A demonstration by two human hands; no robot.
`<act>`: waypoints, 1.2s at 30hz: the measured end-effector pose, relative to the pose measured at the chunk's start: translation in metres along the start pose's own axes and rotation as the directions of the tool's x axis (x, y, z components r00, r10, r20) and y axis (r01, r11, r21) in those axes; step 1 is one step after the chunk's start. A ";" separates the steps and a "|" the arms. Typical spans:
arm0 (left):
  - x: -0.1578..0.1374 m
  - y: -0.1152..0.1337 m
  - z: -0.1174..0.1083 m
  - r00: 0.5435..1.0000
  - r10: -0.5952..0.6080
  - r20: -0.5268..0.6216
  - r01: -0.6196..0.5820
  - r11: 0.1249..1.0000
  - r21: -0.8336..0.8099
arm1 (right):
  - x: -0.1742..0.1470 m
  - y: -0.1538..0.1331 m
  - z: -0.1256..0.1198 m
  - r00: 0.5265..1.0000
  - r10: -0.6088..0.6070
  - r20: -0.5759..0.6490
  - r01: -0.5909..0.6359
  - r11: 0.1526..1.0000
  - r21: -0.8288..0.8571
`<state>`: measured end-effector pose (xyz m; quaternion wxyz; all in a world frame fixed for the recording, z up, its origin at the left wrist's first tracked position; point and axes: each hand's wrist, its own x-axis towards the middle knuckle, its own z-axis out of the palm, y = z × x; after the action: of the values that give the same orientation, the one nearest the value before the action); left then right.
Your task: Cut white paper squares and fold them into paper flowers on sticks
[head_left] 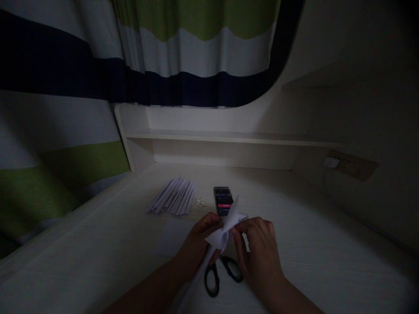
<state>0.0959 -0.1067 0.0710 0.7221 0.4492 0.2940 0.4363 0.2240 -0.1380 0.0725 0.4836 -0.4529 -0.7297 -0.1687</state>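
My left hand (194,246) is closed around folded white paper (231,218), which has pointed flaps and a curled, rolled middle. From this paper a long white paper stick (200,275) slants down toward me past my left wrist. On the other side my right hand (262,246) pinches the paper between thumb and fingers. Below both hands lie scissors (212,282) with black handle loops; the hands and paper hide their blades. A flat white sheet (173,237) rests on the desk, partly behind my left hand.
Several rolled paper sticks (173,196) lie in a bundle at the back left, with small white scraps (199,203) beside them. A phone (224,201) lies behind my hands. A shelf (209,138) spans the back, and a plug (331,162) sits in the right wall socket.
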 end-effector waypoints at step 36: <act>0.010 0.019 -0.012 0.981 0.021 -0.194 -0.059 0.980 -0.192 | -0.008 -0.007 -0.001 0.997 -0.027 0.069 0.005 0.955 0.297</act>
<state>0.0840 -0.0890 0.0825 0.7225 0.3376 0.3079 0.5189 0.2198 -0.1463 0.0673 0.5181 -0.3751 -0.7674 -0.0445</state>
